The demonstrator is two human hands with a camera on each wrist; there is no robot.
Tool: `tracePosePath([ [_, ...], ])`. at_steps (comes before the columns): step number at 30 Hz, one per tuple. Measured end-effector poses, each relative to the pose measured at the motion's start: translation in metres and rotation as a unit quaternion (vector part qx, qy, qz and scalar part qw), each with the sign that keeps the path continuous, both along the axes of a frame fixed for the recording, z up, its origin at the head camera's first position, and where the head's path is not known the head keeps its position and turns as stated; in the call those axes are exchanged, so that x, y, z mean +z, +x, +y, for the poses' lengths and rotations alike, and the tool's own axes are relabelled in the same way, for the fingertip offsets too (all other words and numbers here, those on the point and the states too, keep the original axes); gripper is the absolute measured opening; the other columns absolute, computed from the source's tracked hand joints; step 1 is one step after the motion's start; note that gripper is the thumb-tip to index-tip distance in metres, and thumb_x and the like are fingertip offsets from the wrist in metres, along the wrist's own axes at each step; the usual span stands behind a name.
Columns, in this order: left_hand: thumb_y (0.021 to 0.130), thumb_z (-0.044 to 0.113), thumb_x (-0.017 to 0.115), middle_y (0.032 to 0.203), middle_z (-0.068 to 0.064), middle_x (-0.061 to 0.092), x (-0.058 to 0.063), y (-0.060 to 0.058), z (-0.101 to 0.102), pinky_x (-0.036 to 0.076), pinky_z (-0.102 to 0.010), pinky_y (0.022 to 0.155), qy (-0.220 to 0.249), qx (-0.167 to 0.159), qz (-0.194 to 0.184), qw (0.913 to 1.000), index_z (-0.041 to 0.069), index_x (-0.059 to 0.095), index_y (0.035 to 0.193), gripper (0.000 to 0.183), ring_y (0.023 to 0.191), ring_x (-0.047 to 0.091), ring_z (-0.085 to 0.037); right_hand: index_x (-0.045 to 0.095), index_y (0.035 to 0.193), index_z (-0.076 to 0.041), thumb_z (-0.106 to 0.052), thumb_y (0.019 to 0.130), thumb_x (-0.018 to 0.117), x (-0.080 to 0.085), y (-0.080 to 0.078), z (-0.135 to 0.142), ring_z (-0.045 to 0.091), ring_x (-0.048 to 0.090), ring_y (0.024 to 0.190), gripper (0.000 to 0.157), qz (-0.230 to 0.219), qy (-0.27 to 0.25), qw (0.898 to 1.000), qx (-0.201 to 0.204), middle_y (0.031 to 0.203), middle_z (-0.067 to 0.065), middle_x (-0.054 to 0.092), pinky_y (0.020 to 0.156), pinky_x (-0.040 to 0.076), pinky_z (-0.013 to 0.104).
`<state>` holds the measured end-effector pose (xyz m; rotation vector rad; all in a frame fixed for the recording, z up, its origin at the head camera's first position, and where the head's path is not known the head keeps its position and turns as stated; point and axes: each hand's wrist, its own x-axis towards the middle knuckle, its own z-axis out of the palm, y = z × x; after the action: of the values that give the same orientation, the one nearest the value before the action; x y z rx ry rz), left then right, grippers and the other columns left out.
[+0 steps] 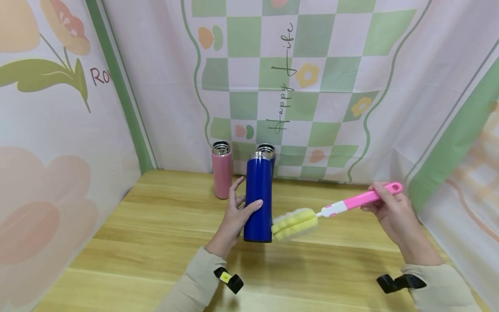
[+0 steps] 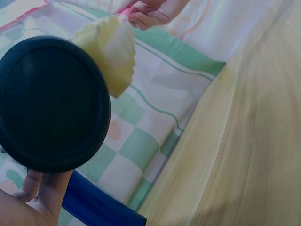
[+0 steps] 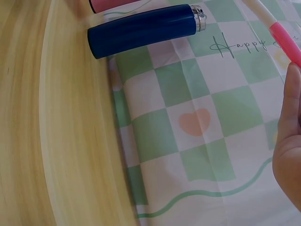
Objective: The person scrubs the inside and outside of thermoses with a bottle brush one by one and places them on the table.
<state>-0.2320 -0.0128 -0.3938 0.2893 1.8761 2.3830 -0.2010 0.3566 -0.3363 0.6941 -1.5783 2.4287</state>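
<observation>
My left hand (image 1: pixel 236 214) grips a blue thermos bottle (image 1: pixel 258 199) about its middle, held upright in front of me. Its dark round base (image 2: pixel 54 103) faces the left wrist view, lifted off the table. The bottle's mouth has a bare metal rim, without a lid. My right hand (image 1: pixel 395 219) pinches the pink handle of a bottle brush (image 1: pixel 362 199), held slanting to the right. The brush's yellow and white sponge head (image 1: pixel 295 223) hangs beside the bottle's lower right side in the head view; whether they touch, I cannot tell.
Behind the held bottle stands a second blue bottle (image 3: pixel 141 32), mostly hidden in the head view. A pink bottle (image 1: pixel 222 173), open at the top, stands to its left. The wooden table (image 1: pixel 156 221) ends at a green-and-white checked cloth (image 1: pixel 312 43) at the back.
</observation>
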Motion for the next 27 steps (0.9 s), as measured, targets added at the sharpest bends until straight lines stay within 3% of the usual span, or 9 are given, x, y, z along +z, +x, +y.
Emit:
tracePosePath([
  [7, 0.091, 0.036, 0.074, 0.133, -0.020, 0.056, -0.0006, -0.0004, -0.0013, 0.049, -0.054, 0.094, -0.033, -0.005, 0.006, 0.9994, 0.045, 0.026, 0.152, 0.078, 0.111, 0.063, -0.035, 0.065, 0.101, 0.006, -0.003, 0.107, 0.040, 0.0035, -0.0007, 0.0023, 0.023, 0.071, 0.078, 0.027, -0.006, -0.052, 0.998, -0.022, 0.090, 0.016, 0.070, 0.070, 0.058, 0.029],
  [13, 0.094, 0.031, 0.071, 0.131, -0.023, 0.057, 0.0007, 0.0014, -0.0023, 0.050, -0.055, 0.092, -0.026, -0.037, 0.017, 0.9988, 0.044, 0.027, 0.153, 0.075, 0.108, 0.065, -0.036, 0.060, 0.100, 0.006, -0.003, 0.107, 0.039, 0.0059, -0.0017, 0.0040, 0.025, 0.072, 0.082, 0.024, 0.008, -0.085, 0.996, -0.023, 0.091, 0.018, 0.070, 0.071, 0.058, 0.031],
  [19, 0.090, 0.029, 0.075, 0.126, -0.022, 0.061, 0.0007, 0.0040, -0.0003, 0.052, -0.055, 0.089, -0.025, -0.060, 0.020, 0.9977, 0.044, 0.026, 0.153, 0.081, 0.105, 0.067, -0.036, 0.059, 0.096, 0.008, -0.004, 0.106, 0.044, 0.0081, -0.0020, 0.0005, 0.026, 0.071, 0.077, 0.021, 0.009, -0.115, 0.992, -0.055, 0.085, 0.018, 0.068, 0.066, 0.059, 0.031],
  [27, 0.085, 0.026, 0.081, 0.129, -0.018, 0.060, -0.0003, 0.0054, 0.0031, 0.050, -0.054, 0.093, -0.013, -0.073, 0.017, 0.9971, 0.049, 0.023, 0.150, 0.091, 0.111, 0.064, -0.033, 0.060, 0.099, 0.008, -0.004, 0.106, 0.043, 0.0095, -0.0045, 0.0009, 0.026, 0.071, 0.075, 0.022, 0.019, -0.143, 0.988, -0.059, 0.086, 0.018, 0.067, 0.070, 0.058, 0.032],
])
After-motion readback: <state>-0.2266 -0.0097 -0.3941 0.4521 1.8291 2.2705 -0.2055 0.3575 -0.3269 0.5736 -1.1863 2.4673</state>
